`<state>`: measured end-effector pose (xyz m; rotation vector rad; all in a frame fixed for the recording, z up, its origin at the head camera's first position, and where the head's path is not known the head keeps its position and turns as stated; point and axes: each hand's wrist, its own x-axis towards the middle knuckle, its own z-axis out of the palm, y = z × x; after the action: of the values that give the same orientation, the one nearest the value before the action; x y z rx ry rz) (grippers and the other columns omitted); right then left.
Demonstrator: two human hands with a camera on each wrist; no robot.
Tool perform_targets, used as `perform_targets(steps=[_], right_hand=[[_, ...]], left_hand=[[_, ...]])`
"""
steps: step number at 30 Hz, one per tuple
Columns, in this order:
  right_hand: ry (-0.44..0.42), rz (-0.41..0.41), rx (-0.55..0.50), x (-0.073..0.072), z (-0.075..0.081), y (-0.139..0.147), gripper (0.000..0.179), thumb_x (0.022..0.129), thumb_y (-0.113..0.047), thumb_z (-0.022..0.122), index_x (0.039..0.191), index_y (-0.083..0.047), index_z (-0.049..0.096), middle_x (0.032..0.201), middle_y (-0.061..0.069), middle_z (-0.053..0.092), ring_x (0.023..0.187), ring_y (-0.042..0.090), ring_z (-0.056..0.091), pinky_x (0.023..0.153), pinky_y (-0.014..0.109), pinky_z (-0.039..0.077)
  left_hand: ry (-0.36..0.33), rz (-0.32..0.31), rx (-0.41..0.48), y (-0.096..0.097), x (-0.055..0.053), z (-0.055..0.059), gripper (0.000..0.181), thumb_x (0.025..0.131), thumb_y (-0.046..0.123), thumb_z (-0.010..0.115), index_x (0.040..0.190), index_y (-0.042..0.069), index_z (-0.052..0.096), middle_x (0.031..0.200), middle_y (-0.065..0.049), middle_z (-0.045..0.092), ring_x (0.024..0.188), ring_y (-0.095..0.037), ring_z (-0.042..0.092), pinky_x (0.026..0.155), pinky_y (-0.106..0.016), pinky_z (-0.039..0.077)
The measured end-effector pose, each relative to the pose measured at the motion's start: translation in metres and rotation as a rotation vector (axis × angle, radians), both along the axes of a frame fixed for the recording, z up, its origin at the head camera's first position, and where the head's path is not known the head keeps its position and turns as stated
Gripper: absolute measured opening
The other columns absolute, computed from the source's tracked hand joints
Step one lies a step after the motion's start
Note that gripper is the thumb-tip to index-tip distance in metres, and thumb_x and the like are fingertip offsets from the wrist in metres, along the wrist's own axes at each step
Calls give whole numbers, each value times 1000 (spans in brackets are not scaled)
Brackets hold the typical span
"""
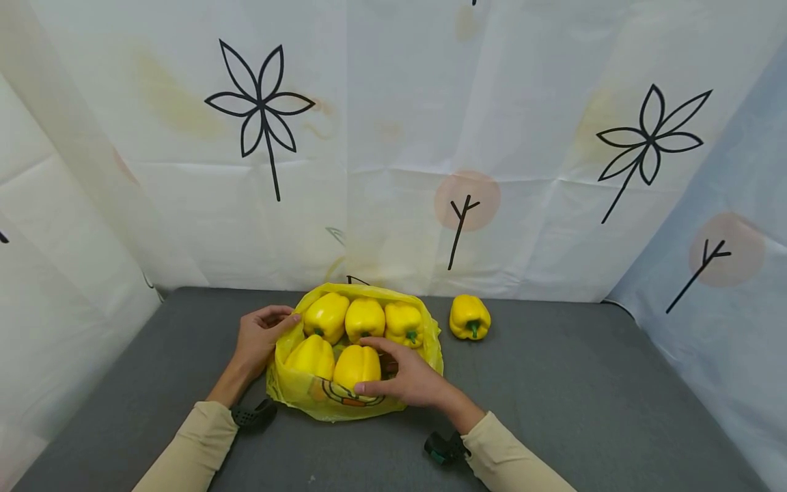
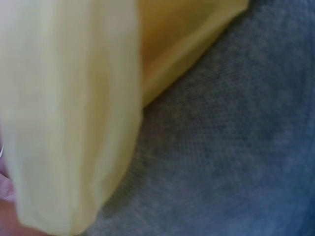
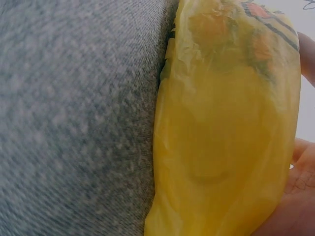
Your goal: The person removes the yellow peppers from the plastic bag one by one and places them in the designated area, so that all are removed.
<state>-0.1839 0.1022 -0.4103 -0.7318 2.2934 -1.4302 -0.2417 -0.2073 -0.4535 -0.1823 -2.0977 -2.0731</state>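
A yellow plastic bag point(image 1: 295, 389) lies with its mouth open, several yellow bell peppers point(image 1: 365, 320) inside it in two rows. At the bag's left rim, my left hand point(image 1: 258, 336) pinches the plastic between thumb and fingers. Reaching over the front right of the bag, my right hand point(image 1: 408, 374) grips the front-right bell pepper point(image 1: 355, 367), fingers over its top and thumb at its near side. The left wrist view has blurred bag plastic point(image 2: 69, 118) covering most of the left hand. In the right wrist view, the bag's wall point(image 3: 221, 137) hides the peppers.
One more yellow bell pepper point(image 1: 470, 318) stands alone on the grey table point(image 1: 553, 396), right of the bag. Behind the table hangs a white cloth point(image 1: 393, 137) with plant drawings. Dark wrist devices show beneath both forearms.
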Motion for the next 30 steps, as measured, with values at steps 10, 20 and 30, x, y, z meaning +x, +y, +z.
perform_targets(steps=[10, 20, 30], right_hand=[[5, 9, -35, 2, -1, -1, 66, 89, -26, 81, 147, -14, 51, 141, 5, 55, 117, 22, 60, 97, 40, 52], [10, -9, -48, 2, 3, 0, 66, 87, -23, 83, 145, -13, 53, 141, 6, 55, 119, 25, 61, 98, 39, 53], [-11, -34, -82, 2, 14, 5, 70, 88, -23, 83, 148, -12, 50, 143, 9, 53, 119, 26, 61, 96, 37, 54]], left_hand=[[0, -3, -9, 0, 2, 1, 37, 95, 12, 74, 116, -16, 64, 87, 3, 71, 78, -11, 68, 70, -24, 60], [-4, -8, -13, 0, 0, 2, 37, 95, 13, 74, 116, -17, 64, 86, 3, 71, 77, -11, 68, 69, -24, 60], [9, -15, 4, 0, 1, 1, 36, 95, 11, 74, 115, -17, 64, 86, 2, 71, 77, -11, 67, 68, -24, 60]])
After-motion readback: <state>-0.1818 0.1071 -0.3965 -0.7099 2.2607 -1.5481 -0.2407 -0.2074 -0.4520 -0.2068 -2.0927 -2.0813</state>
